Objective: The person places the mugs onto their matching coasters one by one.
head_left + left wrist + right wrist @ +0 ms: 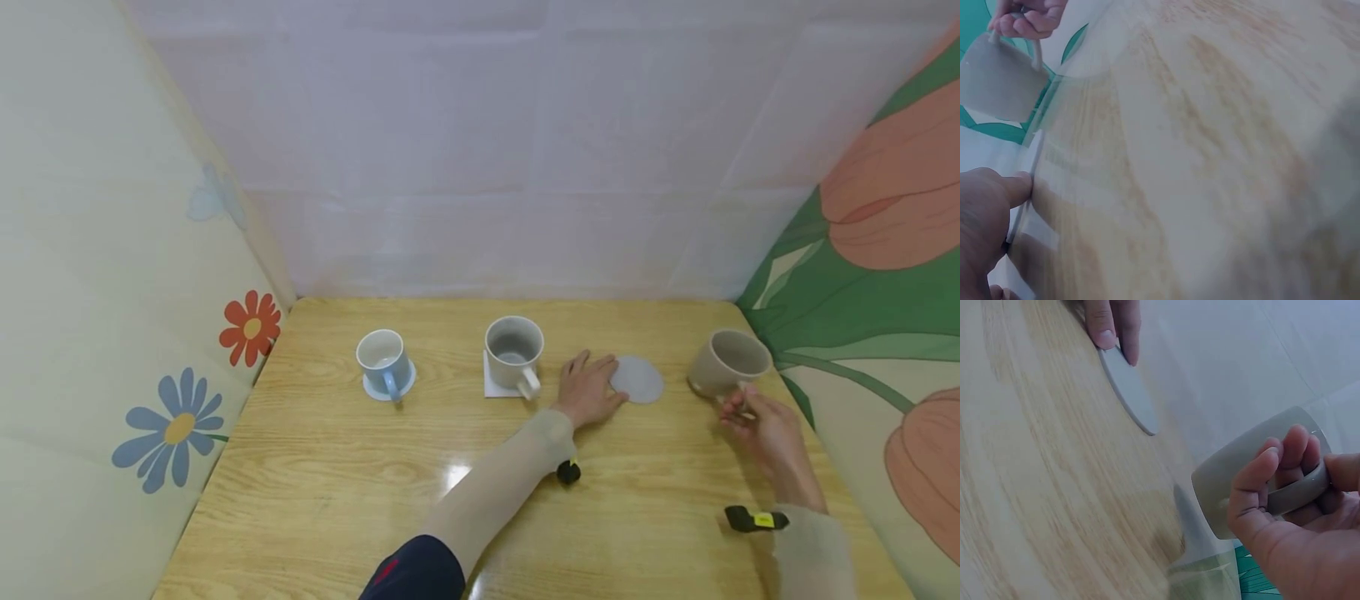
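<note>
At the right of the table, my right hand [768,429] grips the handle of a grey-beige mug [716,367], fingers curled through it in the right wrist view. The mug [1235,462] looks tilted and raised off the wood, with a shadow below it. My left hand [588,392] pinches the left edge of a round grey coaster [639,380] between thumb and fingers. Up close, the left thumb [1019,187] presses on the coaster's rim [1034,153]. The coaster lies flat on the table, with nothing on it.
A light blue mug [382,360] stands on a round coaster [405,385] at the left. A white-grey mug [513,343] stands on a square coaster [497,387] beside my left hand. A pale cloth [480,208] hangs behind the wooden table [315,467]; flowered cloths flank it.
</note>
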A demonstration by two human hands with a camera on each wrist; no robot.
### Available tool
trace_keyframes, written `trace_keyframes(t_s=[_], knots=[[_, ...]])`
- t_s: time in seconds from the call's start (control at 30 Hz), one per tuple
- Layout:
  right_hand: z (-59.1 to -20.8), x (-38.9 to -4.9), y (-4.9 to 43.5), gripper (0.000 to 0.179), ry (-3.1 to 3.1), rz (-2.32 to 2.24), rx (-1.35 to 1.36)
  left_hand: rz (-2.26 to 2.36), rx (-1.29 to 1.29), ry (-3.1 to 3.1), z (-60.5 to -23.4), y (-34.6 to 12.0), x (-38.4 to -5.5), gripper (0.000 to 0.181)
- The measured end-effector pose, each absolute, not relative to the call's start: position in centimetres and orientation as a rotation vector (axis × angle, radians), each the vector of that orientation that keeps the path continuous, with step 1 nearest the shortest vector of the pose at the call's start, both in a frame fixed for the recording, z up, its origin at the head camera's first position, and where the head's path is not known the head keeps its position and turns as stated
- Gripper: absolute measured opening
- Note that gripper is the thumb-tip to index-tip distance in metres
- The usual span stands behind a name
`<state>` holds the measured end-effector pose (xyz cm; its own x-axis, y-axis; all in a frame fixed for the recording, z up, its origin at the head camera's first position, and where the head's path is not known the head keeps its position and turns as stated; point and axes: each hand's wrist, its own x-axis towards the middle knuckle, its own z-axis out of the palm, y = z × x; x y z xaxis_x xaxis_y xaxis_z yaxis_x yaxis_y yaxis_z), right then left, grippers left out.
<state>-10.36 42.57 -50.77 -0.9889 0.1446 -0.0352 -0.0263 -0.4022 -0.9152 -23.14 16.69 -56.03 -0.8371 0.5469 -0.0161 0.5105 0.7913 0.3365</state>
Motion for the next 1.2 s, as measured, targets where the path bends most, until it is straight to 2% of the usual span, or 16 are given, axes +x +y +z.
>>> trace_keyframes(t_s=[1.2], knots=[[-48.2,-9.5,41.5,0.039,-1.569,2.545,-0.045,0.565,0.882,2.807,-57.6,16.6,-23.5,0.070]])
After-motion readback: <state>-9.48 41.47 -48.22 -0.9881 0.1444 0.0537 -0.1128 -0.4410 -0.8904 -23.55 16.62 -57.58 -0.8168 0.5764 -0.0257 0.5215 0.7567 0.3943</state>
